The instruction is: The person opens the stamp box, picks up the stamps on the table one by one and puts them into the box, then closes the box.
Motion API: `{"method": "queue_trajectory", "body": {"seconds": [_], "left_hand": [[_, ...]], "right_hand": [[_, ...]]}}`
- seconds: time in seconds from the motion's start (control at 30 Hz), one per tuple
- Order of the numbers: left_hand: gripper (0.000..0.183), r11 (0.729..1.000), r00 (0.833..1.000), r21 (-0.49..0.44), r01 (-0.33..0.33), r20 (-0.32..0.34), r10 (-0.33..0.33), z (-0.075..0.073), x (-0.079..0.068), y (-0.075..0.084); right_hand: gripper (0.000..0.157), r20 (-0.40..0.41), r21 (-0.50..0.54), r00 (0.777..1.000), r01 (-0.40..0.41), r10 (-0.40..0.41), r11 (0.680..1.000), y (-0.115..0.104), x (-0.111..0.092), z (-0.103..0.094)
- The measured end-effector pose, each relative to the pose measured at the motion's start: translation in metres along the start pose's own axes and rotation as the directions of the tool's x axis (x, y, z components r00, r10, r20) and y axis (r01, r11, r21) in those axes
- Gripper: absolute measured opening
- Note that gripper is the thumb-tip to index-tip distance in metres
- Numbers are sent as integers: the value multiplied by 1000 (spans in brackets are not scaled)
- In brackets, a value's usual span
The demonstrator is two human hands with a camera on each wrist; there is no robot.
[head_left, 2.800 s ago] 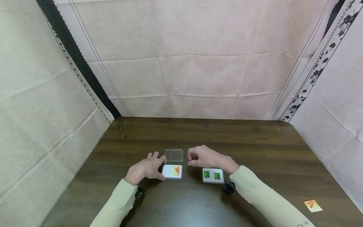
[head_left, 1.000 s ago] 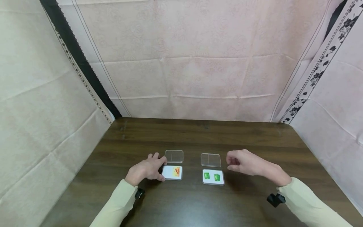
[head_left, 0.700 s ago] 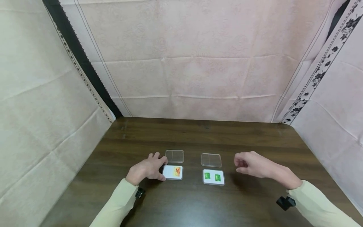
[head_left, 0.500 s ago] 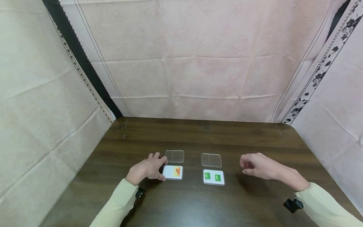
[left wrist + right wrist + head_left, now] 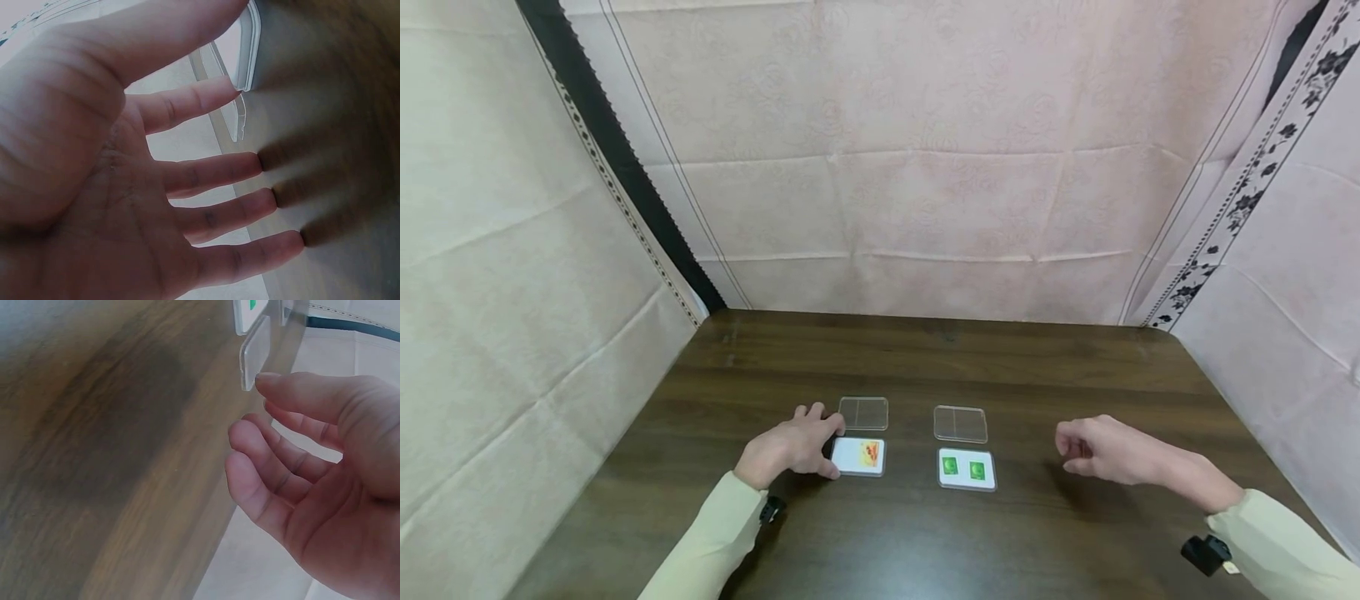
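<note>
My left hand (image 5: 793,446) rests at the left end of a flat clear case (image 5: 883,457) holding a white sheet with one orange picture on its right half. In the left wrist view its fingers (image 5: 212,172) are straight and spread; the index fingertip touches the case's corner, and the thumb tip is out of frame. To the right lies a similar case (image 5: 967,478) with two green pictures on white. My right hand (image 5: 1112,450) hovers over the table right of it, fingers loosely bent. The right wrist view shows nothing between its thumb and fingertips.
Two clear, divided lids (image 5: 863,413) (image 5: 960,423) lie behind the cases. The table (image 5: 940,358) is dark wood, bordered by pale cloth (image 5: 925,208) at the back and both sides. A small pale piece (image 5: 1231,567) peeks out beside the right wrist's black camera.
My right hand has moved from above the right case away to the right and slightly nearer, uncovering the right lid. The loose orange picture is now mostly hidden by the right arm. My left hand stays put.
</note>
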State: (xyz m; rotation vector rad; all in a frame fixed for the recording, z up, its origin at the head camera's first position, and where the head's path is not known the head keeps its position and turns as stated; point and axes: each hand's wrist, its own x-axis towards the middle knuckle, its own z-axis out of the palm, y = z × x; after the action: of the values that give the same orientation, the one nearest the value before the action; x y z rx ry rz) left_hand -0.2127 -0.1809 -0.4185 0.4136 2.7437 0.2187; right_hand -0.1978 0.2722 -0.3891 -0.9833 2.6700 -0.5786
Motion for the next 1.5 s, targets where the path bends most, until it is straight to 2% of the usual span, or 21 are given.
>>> {"method": "queue_trajectory", "body": {"seconds": [0.4,0.67,1.0,1.3,1.5], "left_hand": [[58,1000,1000,-4,0,-4,0,0,-2,0],[59,1000,1000,-1,2,-11,-2,1,-3,0],[58,1000,1000,-13,-8,-15,8,1,-4,1],[58,1000,1000,-2,-8,-13,8,0,-3,1],[57,1000,1000,1,-16,-18,16,0,-4,2]], "right_hand": [[19,2,-28,1000,6,-6,1000,15,-17,6],[19,98,27,995,-34,31,999,29,-30,9],[19,212,36,972,-115,105,993,47,-56,-5],[23,178,15,980,-92,88,996,58,-74,-7],[25,215,11,961,-182,175,983,66,-89,-9]]}}
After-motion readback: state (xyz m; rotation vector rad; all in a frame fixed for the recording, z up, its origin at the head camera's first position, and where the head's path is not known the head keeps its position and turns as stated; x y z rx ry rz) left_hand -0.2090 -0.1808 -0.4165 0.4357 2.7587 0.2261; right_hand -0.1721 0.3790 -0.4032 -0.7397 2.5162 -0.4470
